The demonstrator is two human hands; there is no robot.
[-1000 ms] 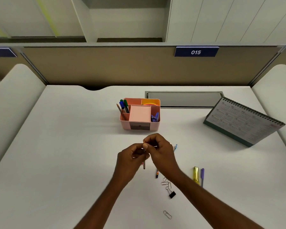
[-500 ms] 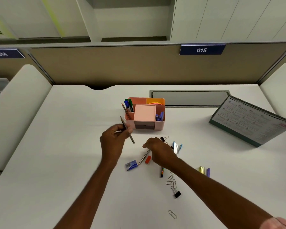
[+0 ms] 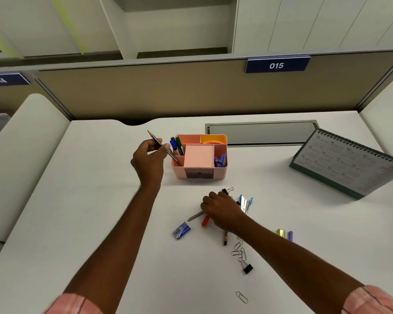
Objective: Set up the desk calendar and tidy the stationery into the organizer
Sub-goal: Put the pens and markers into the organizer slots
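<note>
As the left hand is moving up from mid-bench, pinching the pencil and tipping its end into the organizer (front-left slot, nearly in), the right hand is hovering curled over a pen on the bench; grip unclear.

White desk. Pink organizer mid-back, desk calendar standing far right. Loose scatter in front of the organizer: blue staple box, grey pen, small orange piece, black marker, paper clip cluster, black binder clip. Lone paper clip nearest the front. Yellow highlighter and purple highlighter side by side, right.
</note>
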